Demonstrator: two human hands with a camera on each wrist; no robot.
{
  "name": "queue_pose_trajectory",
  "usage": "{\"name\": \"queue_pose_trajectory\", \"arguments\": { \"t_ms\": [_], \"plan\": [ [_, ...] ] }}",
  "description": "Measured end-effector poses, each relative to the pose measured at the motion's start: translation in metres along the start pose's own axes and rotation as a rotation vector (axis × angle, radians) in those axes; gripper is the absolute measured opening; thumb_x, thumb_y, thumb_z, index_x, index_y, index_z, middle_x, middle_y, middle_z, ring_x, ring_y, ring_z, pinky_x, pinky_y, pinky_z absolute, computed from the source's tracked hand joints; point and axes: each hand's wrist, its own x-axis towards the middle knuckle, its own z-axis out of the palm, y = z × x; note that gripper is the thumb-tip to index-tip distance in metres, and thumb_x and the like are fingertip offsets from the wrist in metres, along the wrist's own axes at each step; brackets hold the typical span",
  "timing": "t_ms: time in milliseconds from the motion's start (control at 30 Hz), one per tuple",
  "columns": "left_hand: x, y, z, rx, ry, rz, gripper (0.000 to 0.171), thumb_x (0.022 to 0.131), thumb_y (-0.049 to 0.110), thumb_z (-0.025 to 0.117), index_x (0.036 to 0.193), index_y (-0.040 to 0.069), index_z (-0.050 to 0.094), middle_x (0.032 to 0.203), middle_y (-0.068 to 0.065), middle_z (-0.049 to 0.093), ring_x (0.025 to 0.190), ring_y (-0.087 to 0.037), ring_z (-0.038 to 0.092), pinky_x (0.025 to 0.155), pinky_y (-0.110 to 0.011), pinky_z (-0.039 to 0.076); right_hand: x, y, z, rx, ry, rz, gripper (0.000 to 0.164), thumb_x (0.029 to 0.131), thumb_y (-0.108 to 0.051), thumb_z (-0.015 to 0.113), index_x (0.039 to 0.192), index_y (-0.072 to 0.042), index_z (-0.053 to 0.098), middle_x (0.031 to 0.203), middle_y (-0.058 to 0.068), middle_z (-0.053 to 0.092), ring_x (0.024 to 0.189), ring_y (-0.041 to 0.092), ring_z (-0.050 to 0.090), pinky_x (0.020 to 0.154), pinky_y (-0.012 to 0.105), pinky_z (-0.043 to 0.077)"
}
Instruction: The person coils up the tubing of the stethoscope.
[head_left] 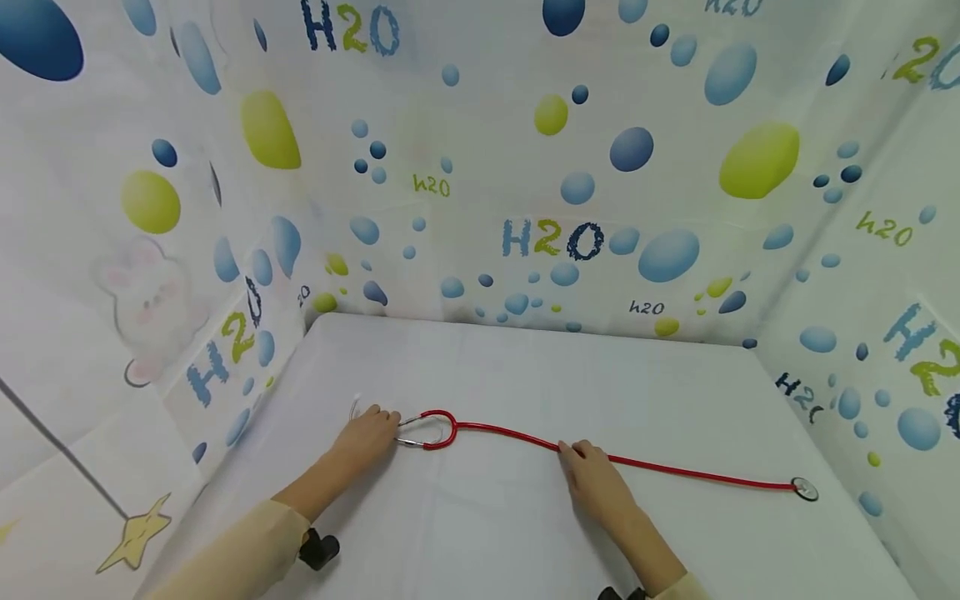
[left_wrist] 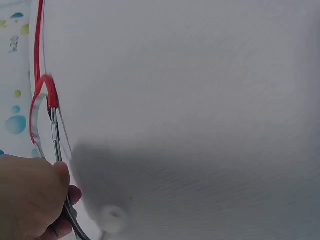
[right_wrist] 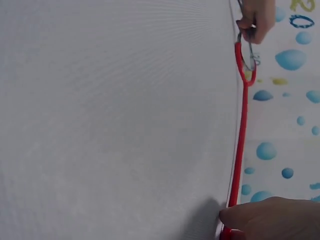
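A stethoscope with red tubing (head_left: 697, 474) stretches across the white table, its chest piece (head_left: 805, 489) at the far right end. My left hand (head_left: 367, 437) grips the metal ear tubes (left_wrist: 55, 132) at the other end. Beyond those fingers a pale, blurred ear tip (left_wrist: 114, 219) shows in the left wrist view. Midway along the tubing, my right hand (head_left: 596, 483) pinches the red tube between thumb and fingers. The right wrist view shows the tube (right_wrist: 241, 135) running fairly straight from this hand to the Y-shaped fork. My right palm hides a short stretch of it.
The white tabletop (head_left: 465, 525) is bounded at the back and sides by cloth walls (head_left: 480, 192) printed with blue and green drops. A yellow star print (head_left: 137, 533) shows at the left. Each wrist carries a black camera mount (head_left: 319, 550).
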Motion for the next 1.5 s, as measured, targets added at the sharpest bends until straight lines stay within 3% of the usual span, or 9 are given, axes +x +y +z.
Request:
{"name": "queue_pose_trajectory", "arguments": {
  "t_ms": [167, 367, 567, 733, 933, 1100, 1200, 1333, 1500],
  "plan": [
    [-0.001, 0.006, -0.004, -0.092, 0.056, 0.010, 0.013, 0.081, 0.007, 0.061, 0.093, 0.004, 0.056, 0.081, -0.005, 0.059, 0.077, -0.019, 0.051, 0.070, -0.030, 0.045, 0.004, 0.000, 0.003, -0.029, 0.006, 0.039, 0.037, 0.080, -0.006, 0.064, 0.116, -0.011, 0.059, 0.095, 0.005, 0.055, 0.081, 0.017, 0.051, 0.065, 0.027, 0.047],
    [-0.003, 0.014, -0.017, -0.241, 0.257, -0.039, 0.018, 0.078, 0.008, 0.067, 0.092, 0.010, 0.057, 0.080, 0.003, 0.058, 0.078, -0.011, 0.049, 0.068, -0.025, 0.045, 0.003, 0.000, 0.011, -0.045, 0.082, 0.006, 0.033, 0.078, -0.004, 0.064, 0.111, -0.011, 0.060, 0.085, 0.003, 0.053, 0.071, 0.015, 0.047, 0.061, 0.027, 0.043],
    [0.007, 0.029, -0.047, -0.304, 0.429, 0.005, 0.027, 0.075, 0.003, 0.068, 0.099, 0.007, 0.059, 0.084, 0.000, 0.062, 0.077, -0.011, 0.049, 0.065, -0.023, 0.046, -0.002, 0.003, 0.013, -0.123, 0.172, -0.034, 0.035, 0.075, -0.003, 0.067, 0.108, -0.013, 0.060, 0.079, 0.003, 0.051, 0.066, 0.017, 0.048, 0.057, 0.027, 0.041],
    [0.016, 0.038, -0.062, -0.325, 0.505, 0.006, 0.024, 0.074, 0.002, 0.069, 0.096, 0.006, 0.062, 0.082, -0.001, 0.063, 0.077, -0.013, 0.051, 0.064, -0.022, 0.046, -0.009, -0.002, 0.007, -0.091, 0.108, -0.063, 0.039, 0.076, 0.001, 0.063, 0.110, -0.017, 0.057, 0.077, -0.002, 0.048, 0.067, 0.013, 0.043, 0.055, 0.023, 0.039],
    [0.027, 0.046, -0.071, -0.335, 0.586, 0.016, 0.017, 0.069, 0.001, 0.070, 0.083, 0.007, 0.064, 0.073, 0.001, 0.062, 0.071, -0.014, 0.051, 0.063, -0.024, 0.044, -0.018, -0.018, -0.007, -0.034, -0.051, -0.149, 0.048, 0.078, 0.001, 0.057, 0.119, -0.023, 0.055, 0.077, -0.007, 0.043, 0.063, 0.005, 0.036, 0.057, 0.016, 0.035],
    [0.033, 0.053, -0.076, -0.328, 0.566, 0.011, 0.014, 0.069, 0.001, 0.069, 0.079, 0.009, 0.063, 0.070, 0.002, 0.061, 0.068, -0.014, 0.049, 0.062, -0.025, 0.042, -0.022, -0.046, -0.023, 0.040, -0.214, -0.197, 0.054, 0.083, -0.002, 0.054, 0.127, -0.032, 0.049, 0.078, -0.010, 0.039, 0.059, 0.003, 0.033, 0.055, 0.014, 0.032],
    [0.035, 0.058, -0.077, -0.304, 0.515, -0.002, 0.013, 0.070, 0.005, 0.069, 0.080, 0.010, 0.062, 0.070, 0.002, 0.061, 0.068, -0.013, 0.048, 0.061, -0.024, 0.042, -0.022, -0.065, -0.030, 0.112, -0.250, -0.199, 0.043, 0.086, -0.007, 0.054, 0.120, -0.032, 0.052, 0.074, -0.011, 0.037, 0.058, 0.001, 0.032, 0.053, 0.013, 0.030],
    [0.034, 0.064, -0.079, -0.276, 0.461, -0.001, 0.012, 0.071, 0.008, 0.070, 0.079, 0.011, 0.061, 0.071, 0.003, 0.060, 0.068, -0.012, 0.047, 0.060, -0.023, 0.043, -0.022, -0.083, -0.036, 0.105, -0.149, -0.308, 0.045, 0.081, -0.003, 0.058, 0.116, -0.030, 0.055, 0.074, -0.010, 0.038, 0.059, 0.000, 0.031, 0.053, 0.011, 0.029],
    [0.033, 0.071, -0.078, -0.215, 0.407, 0.019, 0.013, 0.071, 0.012, 0.069, 0.079, 0.012, 0.060, 0.071, 0.003, 0.059, 0.067, -0.011, 0.047, 0.060, -0.022, 0.043, -0.022, -0.097, -0.039, 0.012, -0.023, -0.420, 0.065, 0.073, 0.002, 0.065, 0.126, -0.032, 0.049, 0.078, -0.010, 0.042, 0.064, 0.001, 0.032, 0.057, 0.009, 0.029]
  ]
}}
